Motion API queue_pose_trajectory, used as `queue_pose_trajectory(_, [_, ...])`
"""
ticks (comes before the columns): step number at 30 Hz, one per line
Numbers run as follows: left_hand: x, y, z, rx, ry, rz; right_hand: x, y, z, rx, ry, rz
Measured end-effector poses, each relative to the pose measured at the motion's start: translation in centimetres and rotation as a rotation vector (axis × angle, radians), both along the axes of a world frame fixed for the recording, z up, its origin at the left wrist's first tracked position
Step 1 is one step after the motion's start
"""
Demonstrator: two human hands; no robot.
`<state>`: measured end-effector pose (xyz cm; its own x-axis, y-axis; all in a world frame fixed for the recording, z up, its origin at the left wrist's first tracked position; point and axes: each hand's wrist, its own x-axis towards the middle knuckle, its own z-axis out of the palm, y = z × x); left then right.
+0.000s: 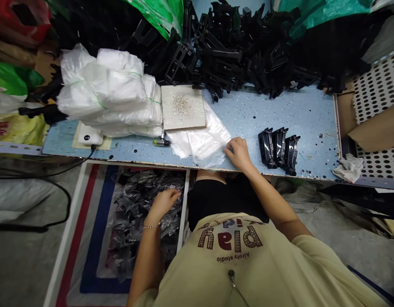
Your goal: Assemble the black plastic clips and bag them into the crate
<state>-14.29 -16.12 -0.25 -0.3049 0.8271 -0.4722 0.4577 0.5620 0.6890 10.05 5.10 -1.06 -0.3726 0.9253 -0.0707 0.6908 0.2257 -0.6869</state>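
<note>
My right hand [239,152] is at the edge of a fanned stack of clear plastic bags [206,143], with its fingertips closed on the nearest bag's corner. My left hand [165,200] hovers above a bin of black parts wrapped in clear bags [132,213]. Its fingers are loosely bent, and I see nothing held in them. A square board [184,106] with small specks on it lies on the back part of the bag stack. To the right of my right hand, three black plastic parts [279,149] stand side by side on the blue tabletop [241,115].
Black plastic parts [222,55] are heaped along the back. Bundled plastic bags [110,94] stand at the left, beside a white device [89,134] with a cable. A small green-and-black item [161,143] lies near the front edge. A perforated white crate [376,89] is at the right.
</note>
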Motion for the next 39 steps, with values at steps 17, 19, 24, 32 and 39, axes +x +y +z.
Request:
queue_pose_trajectory(17, [6.9,15.4,-1.4,0.388,-0.56,0.123,-0.7,-0.5,0.3,-0.52,0.613,-0.064])
queue_pose_trajectory(19, [6.5,15.5,-1.5,0.373,-0.654,0.131,-0.2,-0.3,0.0,-0.419,0.505,-0.101])
queue_pose_trajectory(24, [5.9,14.6,-2.0,0.625,-0.436,0.179,6.0,-0.5,1.8,0.1,0.024,-0.141])
queue_pose_trajectory(32, [6.6,13.8,-2.4,0.836,0.234,-0.341,9.4,-3.2,2.5,0.135,-0.432,-0.06])
queue_pose_trajectory(39, [5.6,14.0,-2.0,0.686,0.002,-0.344,9.2,-3.9,4.1,-0.422,0.412,0.275])
